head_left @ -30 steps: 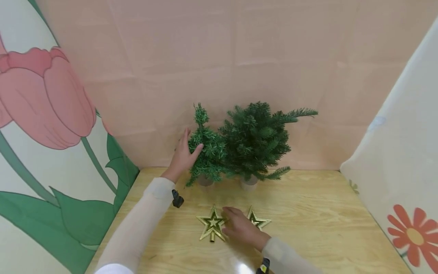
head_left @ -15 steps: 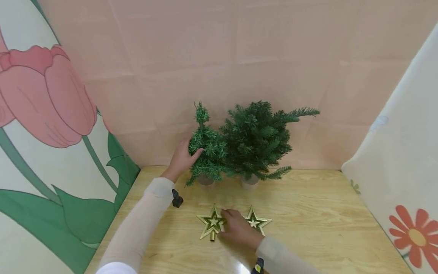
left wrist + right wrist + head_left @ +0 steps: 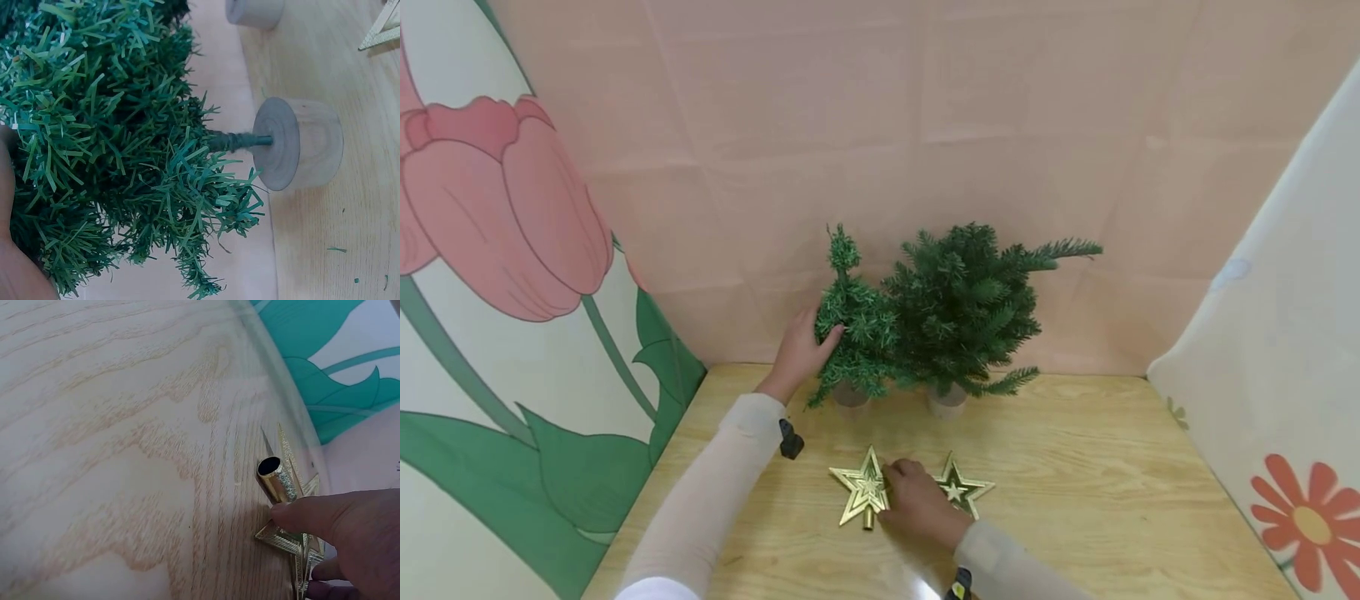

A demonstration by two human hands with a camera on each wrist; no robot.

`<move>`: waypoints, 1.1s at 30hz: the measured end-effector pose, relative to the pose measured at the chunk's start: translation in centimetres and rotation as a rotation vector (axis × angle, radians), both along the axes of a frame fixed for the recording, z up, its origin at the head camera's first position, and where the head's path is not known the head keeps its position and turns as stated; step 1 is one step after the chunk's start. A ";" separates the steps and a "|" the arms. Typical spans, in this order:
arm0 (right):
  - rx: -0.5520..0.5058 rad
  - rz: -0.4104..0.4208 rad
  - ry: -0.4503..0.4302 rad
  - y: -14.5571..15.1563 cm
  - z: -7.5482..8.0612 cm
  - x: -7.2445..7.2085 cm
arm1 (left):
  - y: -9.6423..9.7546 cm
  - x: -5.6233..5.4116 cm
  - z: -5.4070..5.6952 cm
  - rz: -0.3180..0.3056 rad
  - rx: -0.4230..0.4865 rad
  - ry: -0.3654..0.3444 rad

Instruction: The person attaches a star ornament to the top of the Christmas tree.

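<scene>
At the left of the small artificial Christmas tree [image 3: 859, 329], my left hand [image 3: 799, 357] grips the foliage, thumb in front and fingers mostly hidden by the branches. The tree's round wooden base [image 3: 319, 145] rests on the table in the left wrist view. My right hand [image 3: 923, 505] pinches the right side of a gold star tree topper [image 3: 863, 485]. In the right wrist view, the thumb lies beside the topper's hollow tube [image 3: 280, 484], with fingers on the star's far side. A second gold star topper [image 3: 974, 486] lies right of that hand, partly covered by it.
A fuller, darker Christmas tree [image 3: 966, 308] stands close against the first one's right side, on its own round base [image 3: 947, 402]. Behind both rises a pink cloth backdrop [image 3: 880, 125]. Flower-printed cloths flank the wooden table [image 3: 1097, 483]. Green needle scraps [image 3: 336, 249] lie near the base.
My left hand has closed onto the tree's foliage. My right hand has shifted left and now pinches the left star, which has tilted slightly.
</scene>
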State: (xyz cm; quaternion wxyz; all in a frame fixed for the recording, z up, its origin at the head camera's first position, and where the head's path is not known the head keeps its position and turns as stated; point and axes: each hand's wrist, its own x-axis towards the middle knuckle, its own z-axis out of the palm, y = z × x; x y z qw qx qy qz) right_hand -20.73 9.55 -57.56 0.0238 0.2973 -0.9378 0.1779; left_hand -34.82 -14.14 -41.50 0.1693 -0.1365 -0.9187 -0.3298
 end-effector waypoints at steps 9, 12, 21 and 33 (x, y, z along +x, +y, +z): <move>0.007 -0.009 -0.050 -0.1 0.1 0.1 | 0.0 -0.1 -0.4 0.001 -0.020 -0.002; -0.042 -0.016 -0.034 -0.1 0.1 0.3 | 0.0 -0.2 -0.5 0.000 -0.021 0.003; -0.142 -0.008 0.070 -0.2 0.1 0.4 | 0.0 -0.2 -0.4 0.005 -0.033 0.000; -0.207 0.005 0.117 0.0 0.3 -0.2 | 0.0 -0.2 -0.3 0.008 -0.054 -0.010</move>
